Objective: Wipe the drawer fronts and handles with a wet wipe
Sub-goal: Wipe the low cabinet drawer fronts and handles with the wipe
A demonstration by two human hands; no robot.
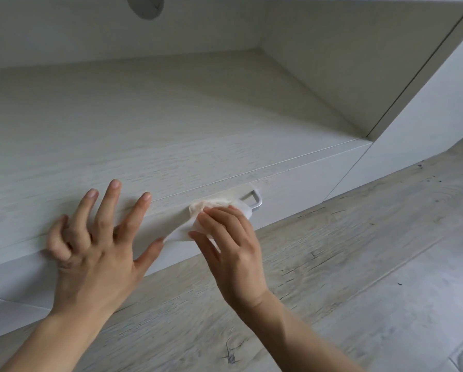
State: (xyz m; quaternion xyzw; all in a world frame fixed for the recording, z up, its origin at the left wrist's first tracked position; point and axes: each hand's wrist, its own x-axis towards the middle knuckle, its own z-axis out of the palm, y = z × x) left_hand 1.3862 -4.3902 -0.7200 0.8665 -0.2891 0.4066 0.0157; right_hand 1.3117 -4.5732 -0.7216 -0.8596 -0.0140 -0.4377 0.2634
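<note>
Pale wood-grain cabinet top (171, 116) bears the left hand (96, 251), fingers spread, holding nothing; right hand (230, 251) grips the wet wipe (211, 208) bunched over the handle (255, 200) at its fingertips; likely handle-wiping; next, sweep the drawer front (305, 183) beyond

Landmark: silver metal bar handle (255, 200) on the pale wood-grain drawer front (300, 183).

- Right end of the handle is bare, with a visible gap behind the bar.
- Left part is covered by the crumpled white wet wipe (214, 209), with the right hand (231, 253) on it.
- Further left, the left hand (96, 248) is spread over the front's top edge.
- Above the handle: broad whitewashed wood shelf (144, 111), walled at the back and right.
- Right of the handle: white side panel (423, 124).
- Below the handle: grey plank floor (364, 264), free approach.
</note>
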